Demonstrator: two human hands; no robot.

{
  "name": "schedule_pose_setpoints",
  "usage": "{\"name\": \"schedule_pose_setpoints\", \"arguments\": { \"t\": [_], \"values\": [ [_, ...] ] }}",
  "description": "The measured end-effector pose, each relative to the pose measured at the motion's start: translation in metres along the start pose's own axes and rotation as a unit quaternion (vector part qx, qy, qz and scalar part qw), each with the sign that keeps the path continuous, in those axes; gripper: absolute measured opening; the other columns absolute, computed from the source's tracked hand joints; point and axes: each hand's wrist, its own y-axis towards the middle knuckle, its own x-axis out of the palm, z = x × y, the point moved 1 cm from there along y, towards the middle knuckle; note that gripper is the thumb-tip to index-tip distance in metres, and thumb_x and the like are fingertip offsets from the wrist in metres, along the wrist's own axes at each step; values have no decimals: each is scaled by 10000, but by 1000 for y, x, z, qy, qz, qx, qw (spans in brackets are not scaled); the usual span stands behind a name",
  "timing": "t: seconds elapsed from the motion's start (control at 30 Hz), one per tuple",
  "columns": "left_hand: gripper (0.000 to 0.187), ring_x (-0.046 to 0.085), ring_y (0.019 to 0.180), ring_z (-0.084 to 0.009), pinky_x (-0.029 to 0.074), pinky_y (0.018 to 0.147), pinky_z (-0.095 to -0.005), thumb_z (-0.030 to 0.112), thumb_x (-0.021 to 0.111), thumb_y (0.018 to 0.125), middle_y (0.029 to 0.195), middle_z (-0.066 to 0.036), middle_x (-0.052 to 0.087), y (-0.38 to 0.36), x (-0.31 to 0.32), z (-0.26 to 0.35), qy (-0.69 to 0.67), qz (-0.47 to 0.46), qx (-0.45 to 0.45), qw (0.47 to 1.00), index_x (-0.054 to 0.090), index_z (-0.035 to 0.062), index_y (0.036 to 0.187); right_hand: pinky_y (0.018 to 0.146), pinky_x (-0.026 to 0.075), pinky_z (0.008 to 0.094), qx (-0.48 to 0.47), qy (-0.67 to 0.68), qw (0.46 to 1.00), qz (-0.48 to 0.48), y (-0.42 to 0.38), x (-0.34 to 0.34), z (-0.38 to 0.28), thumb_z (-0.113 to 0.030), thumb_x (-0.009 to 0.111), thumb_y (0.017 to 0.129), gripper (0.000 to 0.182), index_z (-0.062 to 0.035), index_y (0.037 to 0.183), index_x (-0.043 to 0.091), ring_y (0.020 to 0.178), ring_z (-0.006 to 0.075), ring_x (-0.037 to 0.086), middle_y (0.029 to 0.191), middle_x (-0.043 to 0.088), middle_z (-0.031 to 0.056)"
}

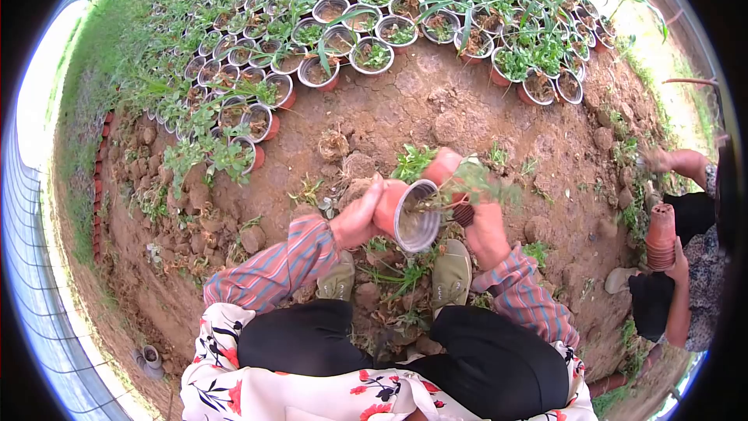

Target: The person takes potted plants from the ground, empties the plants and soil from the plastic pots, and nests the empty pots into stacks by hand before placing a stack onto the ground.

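My left hand (358, 217) is closed round a reddish flower pot (388, 207), tipped on its side with its pale grey rim toward the right. Soil shows inside the mouth of this pot. My right hand (488, 228) is closed on a stack of red flower pots (463, 212), partly hidden behind the tilted pot and smeared by motion. A blurred green weed (477, 179) overlaps the stack and reaches toward the tilted pot's mouth. Below both hands are my green shoes (451, 273) on the soil.
Many potted seedlings (372, 56) stand in packed rows ahead. Clods of soil (358, 165) and pulled weeds lie around my feet. At the right, a crouching person's hand (680, 261) holds a stack of pots (661, 236). A small pot (151, 356) lies at lower left.
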Motion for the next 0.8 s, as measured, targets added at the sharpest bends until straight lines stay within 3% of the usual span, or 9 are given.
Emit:
{"name": "schedule_pose_setpoints", "arguments": {
  "t": [0.03,0.1,0.27,0.37,0.4,0.5,0.6,0.7,0.8],
  "values": [
    [649,496,1183,-212,399,1020,-383,529,174,975,1302,-113,487,4,-12,6,0,0,1,1000,370,27,1336,820,530,322,0,-1,1000,-1,0,-4,-5,-121,635,859,380,-13,1210,539,964,185,626,1113,624,74],
    [601,532,1087,-180,417,969,-333,507,192,987,1197,-89,543,12,-30,19,322,-11,145,936,401,31,1289,800,541,317,-60,14,998,-28,2,-9,-16,-130,593,891,339,-4,1201,544,962,191,632,1113,627,85],
    [515,556,927,-157,432,854,-299,411,275,1004,956,-80,610,12,-33,31,504,128,197,831,585,0,1024,959,472,362,-83,-3,996,-13,13,-16,-20,-156,576,909,406,11,1267,478,1115,216,569,1233,566,112],
    [390,559,697,-322,449,666,-388,378,531,908,713,-156,555,24,-52,35,582,250,206,746,575,5,805,934,474,353,-87,7,996,2,8,-4,-26,-121,577,906,363,19,1234,510,1061,206,599,1192,592,112],
    [408,526,682,-368,440,657,-408,398,557,888,685,-172,530,30,-54,30,590,242,217,739,557,7,771,934,474,353,-81,5,997,9,7,-4,-23,-121,577,906,363,19,1234,510,1061,206,599,1192,592,112],
    [376,555,745,-304,446,683,-403,400,624,845,808,-119,555,38,-61,25,642,142,249,711,575,27,841,922,480,342,-90,-11,996,15,10,-12,-20,-119,586,901,357,16,1225,518,1050,201,602,1182,598,106],
    [336,546,777,-258,444,694,-378,344,697,796,841,-84,539,25,-40,29,608,116,184,764,579,37,863,954,467,350,-77,-12,997,-16,13,-18,-17,-148,553,919,401,8,1281,476,1122,220,566,1248,559,115],
    [298,529,770,-233,438,696,-350,278,753,741,801,-71,513,20,-35,27,578,196,180,771,582,58,850,946,472,347,-74,-14,997,-16,14,-19,-17,-142,554,918,385,7,1266,490,1116,218,569,1244,561,113],
    [277,521,748,-206,441,669,-336,227,784,694,812,-68,498,18,-39,17,621,171,235,728,576,73,795,938,476,344,-70,-10,997,-5,10,-15,-19,-136,564,912,378,8,1254,497,1098,215,578,1229,571,111]
  ]
}}
